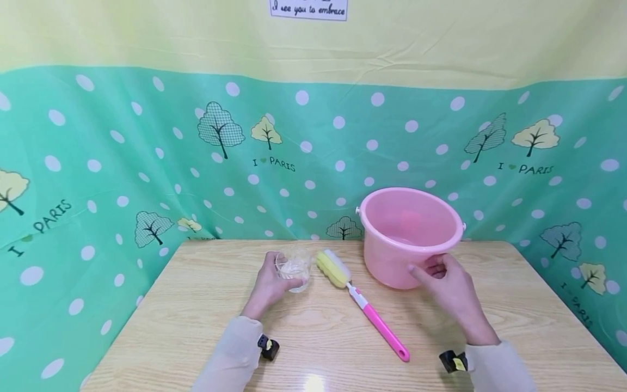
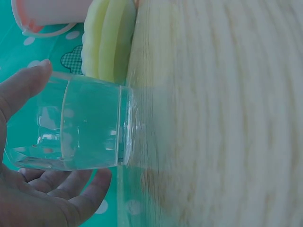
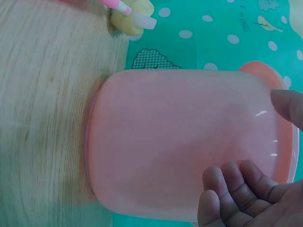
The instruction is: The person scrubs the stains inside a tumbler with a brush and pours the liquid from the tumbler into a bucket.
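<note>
A clear glass cup (image 1: 294,268) stands upright on the table, left of centre. Around it curve the thumb and fingers of my left hand (image 1: 274,280); in the left wrist view the thumb (image 2: 28,85) lies along one side of the glass and the fingers along the other. To the right stands a pink plastic bucket (image 1: 392,261). My right hand (image 1: 453,288) is at its front right side, with bent fingers (image 3: 232,182) and the thumb apart, not clasping the bucket. Between the hands lies a sponge bottle brush (image 1: 360,299) with a yellow-and-white head and pink handle.
The wooden table (image 1: 313,337) ends at the back against a green dotted cloth (image 1: 294,185), which also hangs at both sides. The brush head lies close to the glass, its handle pointing toward the table's front.
</note>
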`<state>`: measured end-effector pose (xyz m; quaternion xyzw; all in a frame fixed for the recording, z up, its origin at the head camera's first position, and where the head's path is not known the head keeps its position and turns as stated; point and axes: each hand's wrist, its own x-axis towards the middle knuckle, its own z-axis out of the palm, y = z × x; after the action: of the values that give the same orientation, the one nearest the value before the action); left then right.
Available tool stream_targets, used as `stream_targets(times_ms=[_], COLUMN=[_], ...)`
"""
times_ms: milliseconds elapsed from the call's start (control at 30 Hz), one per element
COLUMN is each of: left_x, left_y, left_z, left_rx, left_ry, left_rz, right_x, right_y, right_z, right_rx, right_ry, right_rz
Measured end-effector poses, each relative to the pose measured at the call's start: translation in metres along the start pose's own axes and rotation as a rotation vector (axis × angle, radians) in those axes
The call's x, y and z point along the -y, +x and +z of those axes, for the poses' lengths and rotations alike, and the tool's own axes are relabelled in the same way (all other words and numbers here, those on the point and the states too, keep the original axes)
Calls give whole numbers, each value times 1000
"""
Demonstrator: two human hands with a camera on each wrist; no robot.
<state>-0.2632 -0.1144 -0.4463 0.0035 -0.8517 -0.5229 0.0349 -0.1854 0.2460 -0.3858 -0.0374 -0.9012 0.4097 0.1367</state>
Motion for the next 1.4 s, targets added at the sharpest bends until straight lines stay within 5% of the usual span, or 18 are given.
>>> stream_targets(times_ms=[667,1400], left_x=[3,1], left_y=[0,1], left_z=[0,1], left_rx=[-5,-7], left_ry=[-1,1], left_rz=[6,16], right_x=[-5,-16], right_y=[7,20], right_z=[-9,-8], right_rx=[-161,-162], right_ry=[134,232], right_rz=[67,49])
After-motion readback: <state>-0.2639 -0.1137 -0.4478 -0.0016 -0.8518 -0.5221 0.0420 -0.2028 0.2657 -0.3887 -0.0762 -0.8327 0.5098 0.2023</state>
